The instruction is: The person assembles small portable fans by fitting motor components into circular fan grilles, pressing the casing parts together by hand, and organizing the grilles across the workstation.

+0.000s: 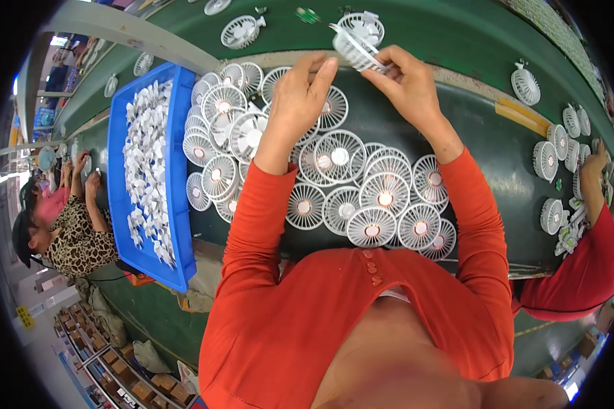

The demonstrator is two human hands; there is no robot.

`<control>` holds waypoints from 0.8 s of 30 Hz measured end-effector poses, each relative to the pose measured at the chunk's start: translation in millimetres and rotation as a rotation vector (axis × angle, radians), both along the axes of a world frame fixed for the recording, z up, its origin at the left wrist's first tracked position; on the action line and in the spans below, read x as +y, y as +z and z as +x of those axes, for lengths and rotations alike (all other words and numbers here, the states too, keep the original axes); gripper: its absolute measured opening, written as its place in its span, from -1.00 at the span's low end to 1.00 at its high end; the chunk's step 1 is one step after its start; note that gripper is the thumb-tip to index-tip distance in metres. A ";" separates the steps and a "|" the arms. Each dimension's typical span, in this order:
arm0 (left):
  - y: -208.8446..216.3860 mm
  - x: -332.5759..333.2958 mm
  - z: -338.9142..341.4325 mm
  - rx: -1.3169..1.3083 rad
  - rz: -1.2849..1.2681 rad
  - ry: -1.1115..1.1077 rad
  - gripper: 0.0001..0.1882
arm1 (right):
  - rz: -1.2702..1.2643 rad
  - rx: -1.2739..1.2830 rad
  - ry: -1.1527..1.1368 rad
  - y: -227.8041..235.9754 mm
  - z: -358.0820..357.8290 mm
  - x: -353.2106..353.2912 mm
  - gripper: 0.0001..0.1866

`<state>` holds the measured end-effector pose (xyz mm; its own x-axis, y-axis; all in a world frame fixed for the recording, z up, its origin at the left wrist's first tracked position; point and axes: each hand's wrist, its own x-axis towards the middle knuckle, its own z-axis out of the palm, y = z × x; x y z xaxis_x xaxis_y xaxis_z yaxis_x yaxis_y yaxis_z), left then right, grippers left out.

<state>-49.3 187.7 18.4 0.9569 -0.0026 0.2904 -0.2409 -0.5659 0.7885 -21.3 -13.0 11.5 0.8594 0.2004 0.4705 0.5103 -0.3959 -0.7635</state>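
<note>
A bowl-shaped white fan guard with slatted sides is pinched at its lower right rim by the right hand, the thumb pressing from below and the bent fingers from above. The grip takes only that edge, so the rest of the guard stands out beyond the fingertips, up and to the left, tilted so that its side shows. It lies in the gap between the two hands, nearer the right one. The left hand is beside it with fingers loosely curved and the thumb a little apart from them; the guard is clear of these fingertips. Just past the guard, and partly hidden by it, a white fan housing lies on the green conveyor belt; another slatted fan housing lies farther left on the same belt. Below the hands, round white fan grilles with radial spokes lie heaped and overlapping on the dark green worktable, some of them under the left hand and wrist. To the left of the heap, a blue bin holds a mass of small white fan blades. Over at the far right, a co-worker's hand is near more white fan housings.
</note>
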 end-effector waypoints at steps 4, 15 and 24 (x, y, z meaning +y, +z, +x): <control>-13.7 3.0 -1.9 0.317 -0.924 -0.265 -0.49 | 0.069 0.008 0.284 12.9 -24.4 26.9 -0.79; 33.3 120.2 -71.4 -0.112 -1.319 0.018 -0.35 | -0.360 -0.158 0.501 -10.7 -28.6 88.7 -0.24; -27.2 92.5 -63.4 -0.007 -1.503 -0.088 -0.54 | -0.787 -0.079 0.356 16.7 -40.6 72.3 0.03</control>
<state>-112.6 280.2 -8.8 0.9682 0.2374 0.0787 -0.2358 0.7619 0.6033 -61.8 59.3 28.2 0.6539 0.7439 0.1380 0.7446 -0.6003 -0.2920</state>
